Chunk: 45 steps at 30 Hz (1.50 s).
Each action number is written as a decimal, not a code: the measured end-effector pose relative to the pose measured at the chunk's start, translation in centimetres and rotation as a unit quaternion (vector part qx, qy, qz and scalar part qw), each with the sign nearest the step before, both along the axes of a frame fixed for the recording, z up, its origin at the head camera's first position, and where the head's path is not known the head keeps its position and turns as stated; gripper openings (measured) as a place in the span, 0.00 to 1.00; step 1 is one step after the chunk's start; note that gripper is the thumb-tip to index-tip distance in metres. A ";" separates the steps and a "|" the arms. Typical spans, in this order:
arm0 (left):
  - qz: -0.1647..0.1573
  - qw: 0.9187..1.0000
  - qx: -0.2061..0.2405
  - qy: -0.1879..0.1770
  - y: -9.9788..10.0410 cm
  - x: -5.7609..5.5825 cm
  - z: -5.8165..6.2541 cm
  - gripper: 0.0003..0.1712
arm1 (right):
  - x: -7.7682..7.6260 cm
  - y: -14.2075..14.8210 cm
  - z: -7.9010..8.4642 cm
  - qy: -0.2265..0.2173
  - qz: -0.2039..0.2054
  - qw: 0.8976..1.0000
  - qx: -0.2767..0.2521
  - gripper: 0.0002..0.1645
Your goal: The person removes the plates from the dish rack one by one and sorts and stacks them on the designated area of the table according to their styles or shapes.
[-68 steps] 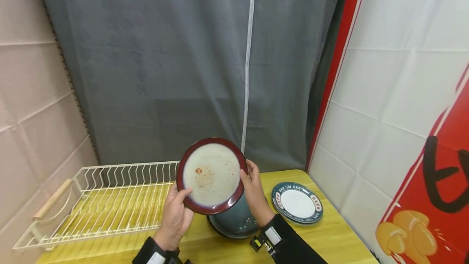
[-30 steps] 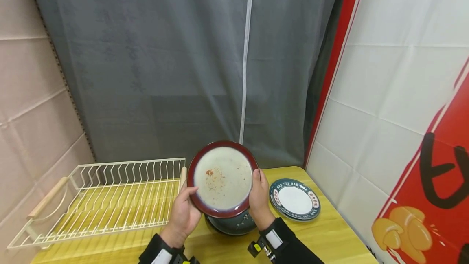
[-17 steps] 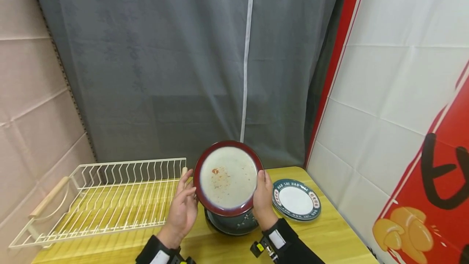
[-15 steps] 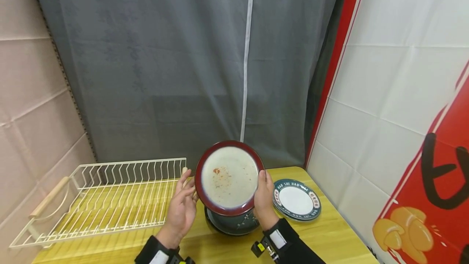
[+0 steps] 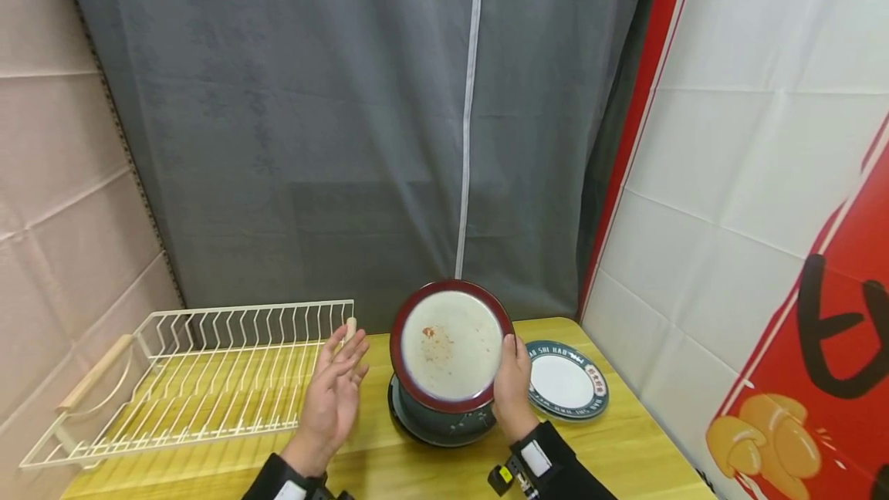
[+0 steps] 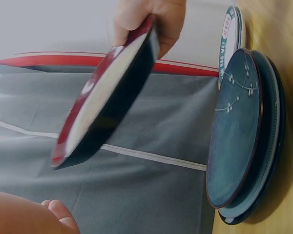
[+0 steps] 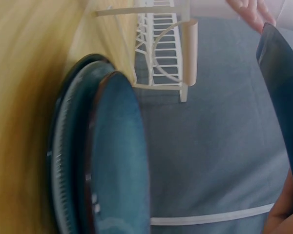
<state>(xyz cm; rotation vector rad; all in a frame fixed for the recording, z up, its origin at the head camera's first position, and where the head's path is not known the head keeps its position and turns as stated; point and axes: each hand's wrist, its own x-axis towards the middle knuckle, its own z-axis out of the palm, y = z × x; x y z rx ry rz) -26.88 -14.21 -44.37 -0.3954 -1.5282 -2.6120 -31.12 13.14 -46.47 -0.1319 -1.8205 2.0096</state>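
Note:
In the head view my right hand [image 5: 512, 384] grips the right rim of a plate [image 5: 454, 346] with a cream centre, brown-red stains and a dark red rim. The plate is tilted up above the stacked dark teal plates [image 5: 447, 427]. Its dark outer side [image 6: 119, 105] shows in the left wrist view. My left hand [image 5: 332, 392] is off the plate, fingers extended, between it and the dish rack. The stack's top plate [image 6: 234, 131] carries a small white floral pattern.
A white wire dish rack [image 5: 243, 306] with wooden handles [image 5: 95, 373] stands at the left of the wooden table [image 5: 375, 457]. At the right lie white plates with a green lettered rim [image 5: 569, 411]. A grey curtain [image 5: 312, 137] hangs behind.
Both hands held the plate earlier; my left hand has let go and moved left. My right hand has carried the plate to the right, and lately slightly down.

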 end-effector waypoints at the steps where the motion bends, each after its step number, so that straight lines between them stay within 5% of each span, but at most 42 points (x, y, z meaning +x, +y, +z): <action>1: 0.000 1.000 0.002 0.000 -0.1 0.0 -0.1 0.28 | 0.0 0.1 -0.2 -0.003 -0.002 1.000 0.001 0.36; 27: 0.001 0.999 0.030 0.043 -3.8 1.1 -1.7 0.24 | -1.4 1.8 -6.0 -0.078 -0.036 0.994 0.060 0.37; 45: 0.008 0.999 0.016 0.049 -5.3 1.5 -2.8 0.24 | -1.6 1.5 -5.8 -0.130 -0.032 0.980 0.144 0.32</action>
